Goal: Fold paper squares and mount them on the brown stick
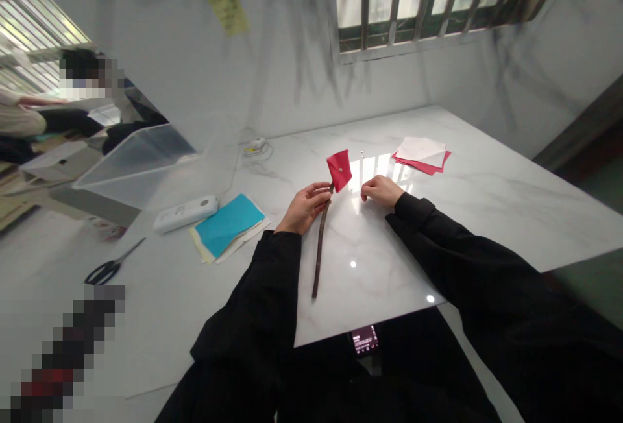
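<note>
At the far left edge, another person is seen seated at a separate table, well apart from the work. A pair of scissors (109, 269) is laid on the white marble table (487, 209), and a clear plastic bin (139, 162) is stood behind them. A white device (186, 213) is placed just beside a stack of paper sheets (228, 226) topped by a blue one. Near the table's middle, a thin dark stick (320, 251) is gripped near its upper end by the left hand (305, 207), whose fingers are closed around it; the stick's lower end is rested on the table. A folded piece of red paper (339, 169) is fixed at the stick's top. The right hand (382, 191) is held just right of the red paper, fingers curled together; whether anything is pinched cannot be told. Farther right, white and red sheets (422, 154) are stacked.
</note>
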Demonstrator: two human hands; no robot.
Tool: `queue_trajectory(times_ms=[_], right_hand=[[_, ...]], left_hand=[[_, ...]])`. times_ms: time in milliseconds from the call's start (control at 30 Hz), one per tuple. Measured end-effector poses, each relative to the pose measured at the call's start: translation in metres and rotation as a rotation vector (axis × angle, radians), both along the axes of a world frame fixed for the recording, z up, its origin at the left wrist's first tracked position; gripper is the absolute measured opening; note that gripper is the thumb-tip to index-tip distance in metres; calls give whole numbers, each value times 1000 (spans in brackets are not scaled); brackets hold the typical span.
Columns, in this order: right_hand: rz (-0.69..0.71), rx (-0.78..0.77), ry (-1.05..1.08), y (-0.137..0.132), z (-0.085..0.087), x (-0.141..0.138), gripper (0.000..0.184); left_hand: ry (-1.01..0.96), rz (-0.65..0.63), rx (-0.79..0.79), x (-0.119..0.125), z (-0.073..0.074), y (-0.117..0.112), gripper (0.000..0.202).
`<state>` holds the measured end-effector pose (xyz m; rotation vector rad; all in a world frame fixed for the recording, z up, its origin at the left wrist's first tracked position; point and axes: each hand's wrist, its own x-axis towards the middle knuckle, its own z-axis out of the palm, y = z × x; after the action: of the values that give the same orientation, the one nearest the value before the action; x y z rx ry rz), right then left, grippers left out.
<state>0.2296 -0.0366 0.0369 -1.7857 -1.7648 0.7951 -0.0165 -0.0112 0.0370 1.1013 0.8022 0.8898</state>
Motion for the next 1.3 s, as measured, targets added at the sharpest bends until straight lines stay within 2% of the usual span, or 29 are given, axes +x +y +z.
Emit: queue_trajectory(times_ms=[133, 233, 367, 467, 567, 667, 767, 833, 1000, 1300], right_hand=[[-1, 42, 3, 1, -1, 0, 28], [43, 72, 88, 0, -5, -5, 28], [250, -23, 337, -8, -5, -19, 35], [407, -124, 496, -17, -3, -31, 51], [495, -179, 584, -23, -2, -38, 55], [559, -211, 598, -23, -4, -39, 51], [607, -269, 610, -19, -7, -36, 48], [645, -299, 621, -17, -8, -34, 48], [718, -339, 584, -18, -5, -31, 47], [798, -375, 583, -19, 2, -29, 45]], left_hand=[[-34, 24, -18, 1, 2, 0, 42], [-97, 65, -80, 0, 4, 1, 43], [-200, 109, -128, -2, 4, 3, 38], [-222, 90, -120, 0, 2, 1, 39], [-223, 40, -140, 7, 0, -4, 45], [-229, -25, -140, 12, 1, -9, 46], [-257, -35, -119, 13, 3, -10, 38], [-295, 2, -114, 11, 3, -7, 31], [-387, 186, -144, 5, 4, 3, 8], [-338, 183, -124, 5, -1, 4, 20]])
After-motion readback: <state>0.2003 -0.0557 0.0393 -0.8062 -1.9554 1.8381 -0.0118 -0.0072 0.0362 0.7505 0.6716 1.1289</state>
